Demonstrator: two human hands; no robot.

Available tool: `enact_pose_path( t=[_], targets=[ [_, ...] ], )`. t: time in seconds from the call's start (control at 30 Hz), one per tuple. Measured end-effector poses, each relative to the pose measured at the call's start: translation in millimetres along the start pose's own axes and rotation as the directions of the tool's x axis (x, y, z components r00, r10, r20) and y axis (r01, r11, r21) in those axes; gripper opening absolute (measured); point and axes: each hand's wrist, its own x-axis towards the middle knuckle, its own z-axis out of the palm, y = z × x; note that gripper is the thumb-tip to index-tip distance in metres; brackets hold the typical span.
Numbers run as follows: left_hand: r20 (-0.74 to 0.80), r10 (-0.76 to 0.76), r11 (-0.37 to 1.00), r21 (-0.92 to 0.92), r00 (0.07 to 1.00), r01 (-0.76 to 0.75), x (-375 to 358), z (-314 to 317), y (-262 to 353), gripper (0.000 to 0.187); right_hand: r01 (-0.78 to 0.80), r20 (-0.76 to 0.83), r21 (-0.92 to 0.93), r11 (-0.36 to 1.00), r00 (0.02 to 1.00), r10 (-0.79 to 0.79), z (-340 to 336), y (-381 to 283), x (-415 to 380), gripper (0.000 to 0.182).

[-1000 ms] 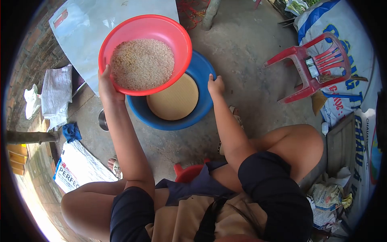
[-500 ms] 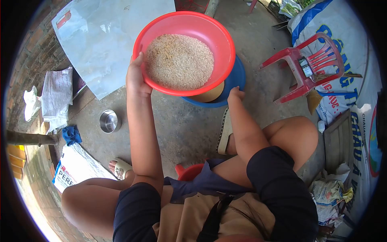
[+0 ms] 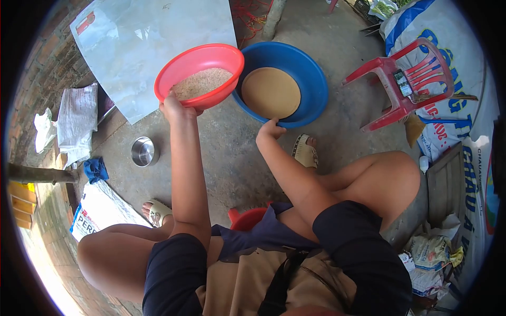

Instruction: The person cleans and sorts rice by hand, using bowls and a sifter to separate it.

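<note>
My left hand (image 3: 178, 108) is closed on the near rim of a red plastic basin (image 3: 225, 96), raised and tilted. Pale husked grain (image 3: 203, 83), like rice, lies heaped towards its near side. To its right, a blue plastic basin (image 3: 314, 100) rests on the concrete floor, with a smooth round bed of fine tan powder (image 3: 271, 94) inside. My right hand (image 3: 271, 129) grips the near rim of this blue basin, its fingers curled over the edge.
A shiny metal bowl (image 3: 144, 151) stands on the floor at left. Behind the red basin lies a large pale sheet (image 3: 158, 31). On the right are a red plastic chair (image 3: 380, 68) with a phone (image 3: 403, 84) on it, and big printed sacks (image 3: 445, 124). A post (image 3: 273, 21) stands at the back.
The red basin has moved left and tilted, away from above the blue basin, whose powder now shows. My right hand has shifted left along the blue rim.
</note>
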Motion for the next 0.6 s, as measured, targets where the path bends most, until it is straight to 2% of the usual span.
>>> enact_pose_path(
  t=[0.07,0.13,0.17,0.2,0.23,0.27,0.3,0.33,0.37,0.4,0.47,0.5,0.53,0.57,0.6],
  targets=[
    [-0.241,0.025,0.998,-0.046,0.97,-0.037,-30.8,12.1,-3.8,0.042,-0.016,0.05,-0.004,1.0,0.999,0.016,6.8,7.1,-15.5,0.051],
    [-0.294,0.001,0.998,-0.063,0.956,-0.02,-18.0,-3.7,-15.5,0.047,-0.027,0.093,-0.008,1.0,0.995,0.027,16.6,16.6,-26.5,0.055],
    [-0.348,-0.04,0.996,-0.089,0.936,0.009,-11.7,-10.9,-20.2,0.047,-0.128,0.168,0.044,0.991,0.979,0.119,22.7,23.3,-27.3,0.054],
    [-0.401,-0.083,0.992,-0.118,0.912,0.038,-6.8,-18.0,-24.5,0.046,-0.132,0.174,0.035,0.991,0.977,0.124,33.3,39.1,-21.9,0.054],
    [-0.449,-0.083,0.99,-0.14,0.89,0.022,-4.8,-22.8,-30.1,0.046,-0.144,0.269,0.039,0.989,0.954,0.129,44.8,56.6,-15.8,0.05],
    [-0.459,-0.08,0.989,-0.145,0.885,0.015,6.9,-35.3,-37.7,0.046,-0.156,0.365,0.04,0.987,0.922,0.131,51.5,66.8,-14.4,0.047],
    [-0.39,-0.091,0.975,-0.222,0.916,0.002,26.4,-54.0,-49.6,0.046,-0.156,0.374,0.029,0.987,0.918,0.134,46.3,61.4,-25.2,0.047],
    [-0.319,-0.093,0.955,-0.297,0.943,-0.006,46.7,-74.7,-62.3,0.047,-0.122,0.496,-0.085,0.989,0.856,0.148,33.2,47.3,-43.0,0.042],
    [-0.232,-0.097,0.929,-0.371,0.968,0.004,68.0,-96.3,-75.2,0.059,-0.072,0.606,-0.191,0.979,0.776,0.175,24.1,40.2,-54.7,0.039],
    [-0.243,-0.089,0.927,-0.375,0.966,-0.008,71.0,-103.7,-76.4,0.059,-0.069,0.615,-0.199,0.977,0.768,0.18,25.5,53.5,-50.2,0.039],
    [-0.287,0.025,0.94,-0.319,0.958,-0.12,68.4,-112.1,-82.5,0.06,0.177,0.734,-0.235,0.956,0.677,0.055,32.7,98.4,-25.9,0.033],
    [-0.307,0.081,0.941,-0.289,0.948,-0.174,65.3,-115.1,-86.6,0.06,0.18,0.74,-0.243,0.953,0.669,0.063,28.9,108.8,-20.5,0.033],
    [-0.327,0.137,0.939,-0.258,0.935,-0.227,63.3,-118.4,-91.0,0.06,0.46,0.747,-0.284,0.841,0.657,-0.107,23.3,115.5,-15.3,0.031],
    [-0.346,0.191,0.934,-0.225,0.919,-0.279,61.4,-122.9,-94.6,0.061,0.695,0.762,-0.312,0.648,0.59,-0.266,19.5,120.6,-8.8,0.029],
    [-0.367,0.243,0.926,-0.188,0.898,-0.328,60.5,-132.4,-97.9,0.061,0.697,0.772,-0.316,0.643,0.583,-0.253,15.1,121.5,-4.6,0.029]
  ],
)
